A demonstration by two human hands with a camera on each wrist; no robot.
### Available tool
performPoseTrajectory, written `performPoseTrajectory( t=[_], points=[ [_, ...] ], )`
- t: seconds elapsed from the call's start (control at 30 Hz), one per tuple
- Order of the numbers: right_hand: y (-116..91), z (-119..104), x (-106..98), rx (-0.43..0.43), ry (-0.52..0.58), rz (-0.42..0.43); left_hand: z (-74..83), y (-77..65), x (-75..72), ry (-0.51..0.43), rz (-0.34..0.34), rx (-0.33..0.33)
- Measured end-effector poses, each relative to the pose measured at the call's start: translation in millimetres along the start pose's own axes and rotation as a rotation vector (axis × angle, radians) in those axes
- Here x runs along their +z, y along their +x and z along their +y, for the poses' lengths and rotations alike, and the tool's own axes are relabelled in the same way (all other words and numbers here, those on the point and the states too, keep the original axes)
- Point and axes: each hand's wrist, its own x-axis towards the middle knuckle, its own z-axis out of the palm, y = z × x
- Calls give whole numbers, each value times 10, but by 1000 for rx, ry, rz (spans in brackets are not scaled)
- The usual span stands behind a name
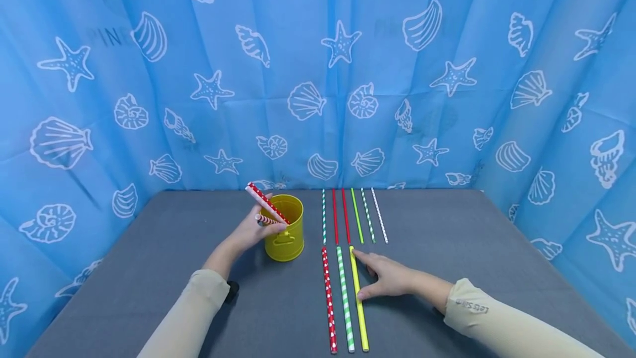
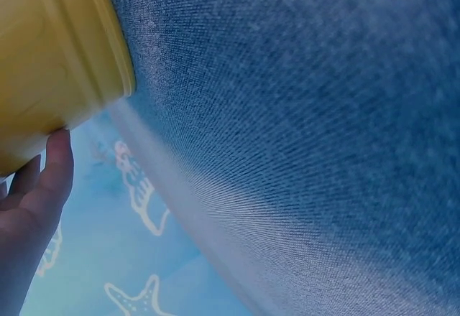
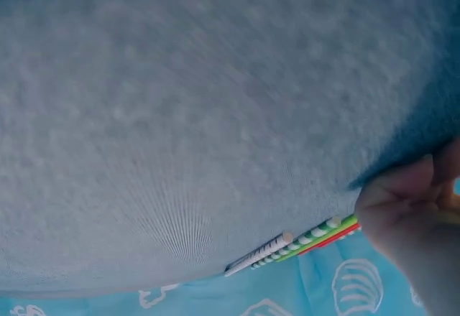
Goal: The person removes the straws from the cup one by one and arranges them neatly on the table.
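My left hand (image 1: pixel 255 231) holds the yellow metal bucket (image 1: pixel 284 247) by its left side, thumb near the rim at the front; the left wrist view shows its fingers (image 2: pixel 57 169) against the bucket wall. Red-and-white patterned paper straws (image 1: pixel 265 203) lean out of the bucket past this hand. My right hand (image 1: pixel 390 276) is at a yellow paper straw (image 1: pixel 361 319) lying on the table. Its index fingertip touches the far end and its thumb the side. Left of that straw lie a green-striped straw (image 1: pixel 345 297) and a red straw with white hearts (image 1: pixel 328 300).
Farther back lies a row of several thinner straws, among them a red straw (image 1: pixel 345 214), a lime green straw (image 1: pixel 356 214) and a white dotted straw (image 1: pixel 379 214). A grey cloth covers the table (image 1: pixel 447 236). Behind it hangs a blue shell-print curtain (image 1: pixel 318 70).
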Motion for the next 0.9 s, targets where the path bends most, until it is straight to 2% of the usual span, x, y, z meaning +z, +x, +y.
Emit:
performPoseTrajectory(
  t=[0.13,0.23,0.33,0.47,0.57,0.7,0.9],
  points=[
    [12,-6,-45,11,137,-6,6,5,9,1,-5,7],
    [43,-48,-77,-4,170,33,9,9,16,4,-12,20],
    [108,-135,-128,-60,182,95,11,6,23,2,-11,31],
    [240,-314,-222,-137,252,155,7,-2,26,2,8,35],
    [348,-488,-281,-165,316,207,-4,3,25,12,20,29],
    [508,-734,-322,-214,346,282,-27,26,25,26,32,24],
    [791,-998,-255,-316,354,273,-36,41,21,50,33,59]
  ],
)
